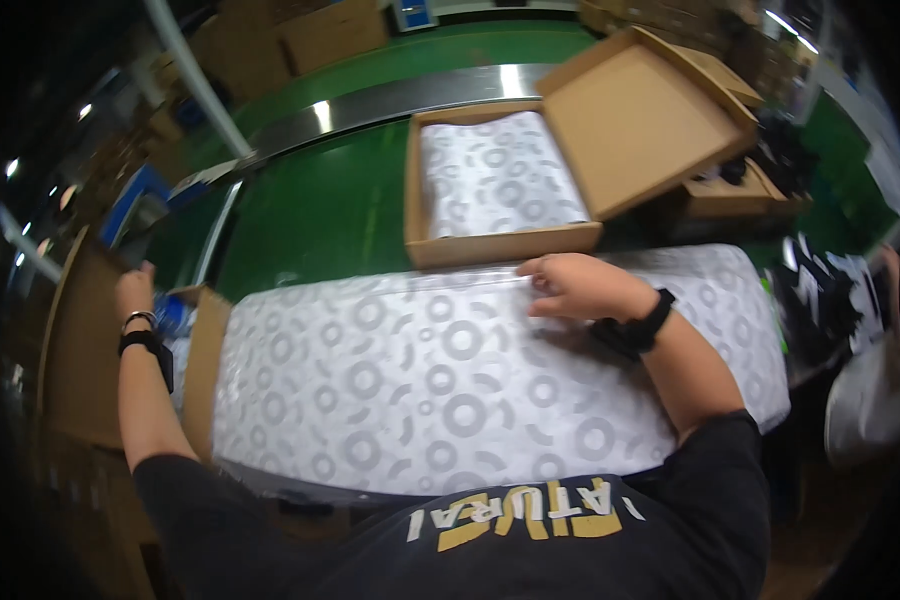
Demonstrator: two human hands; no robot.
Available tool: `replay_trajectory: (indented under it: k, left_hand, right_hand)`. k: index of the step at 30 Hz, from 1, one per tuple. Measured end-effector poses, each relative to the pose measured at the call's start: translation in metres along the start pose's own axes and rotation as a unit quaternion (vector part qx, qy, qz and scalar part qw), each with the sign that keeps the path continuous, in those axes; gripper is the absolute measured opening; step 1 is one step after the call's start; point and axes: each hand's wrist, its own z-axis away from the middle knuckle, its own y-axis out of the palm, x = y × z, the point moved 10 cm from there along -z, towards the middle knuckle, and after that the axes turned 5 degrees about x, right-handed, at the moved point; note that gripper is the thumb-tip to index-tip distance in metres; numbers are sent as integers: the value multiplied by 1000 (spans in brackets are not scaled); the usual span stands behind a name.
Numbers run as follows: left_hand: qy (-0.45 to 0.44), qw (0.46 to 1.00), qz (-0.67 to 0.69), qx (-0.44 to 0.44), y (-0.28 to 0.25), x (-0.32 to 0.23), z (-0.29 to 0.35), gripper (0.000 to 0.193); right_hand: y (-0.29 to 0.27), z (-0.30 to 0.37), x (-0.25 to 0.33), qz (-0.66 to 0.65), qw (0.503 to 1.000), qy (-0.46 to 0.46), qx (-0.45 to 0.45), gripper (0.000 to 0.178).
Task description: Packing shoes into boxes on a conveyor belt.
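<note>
The largest container, an open cardboard box (505, 246) at the upper centre of the frame, has its lid (640, 115) swung back to the right; inside lies white patterned wrapping (495, 178) with grey rings and arcs. At the left edge a second cardboard box (206, 370) stands open, its tall flap (75, 340) raised; a blue item (173, 315) and something white show inside, partly hidden by the left forearm. A smaller open carton (735, 200) sits at the upper right with dark objects in it, the raised lid covering part of it. Around these, a green surface (310, 225) stretches across the upper middle. A long bundle (370, 370) in the same patterned wrapping fills the centre, just below the largest box; the right forearm lies across its right part, and the dark shirt overlaps its lower edge. Blurred black-and-white things (810, 300) crowd the right edge. The right hand (582, 286) is over the bundle's upper edge, loosely bent, thumb parted from the fingers, nothing visible between them. The left hand (135, 290) is at the left box, beside the raised flap; whether it grips anything cannot be told. Each wrist wears a black band (660, 318).
</note>
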Motion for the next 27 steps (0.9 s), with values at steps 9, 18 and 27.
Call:
replay_trajectory:
  k: [9, 18, 27]
  left_hand:
    - [-23, 893, -321, 315, 115, 116, 97, 24]
    - [-85, 977, -177, 81, 18, 104, 95, 20]
    - [-153, 987, 36, 38, -9, 133, 105, 17]
  right_hand:
    - [-3, 17, 18, 39, 998, 1, -57, 43]
    - [-7, 16, 9, 8, 998, 30, -50, 41]
    - [-7, 17, 8, 24, 999, 21, -42, 42]
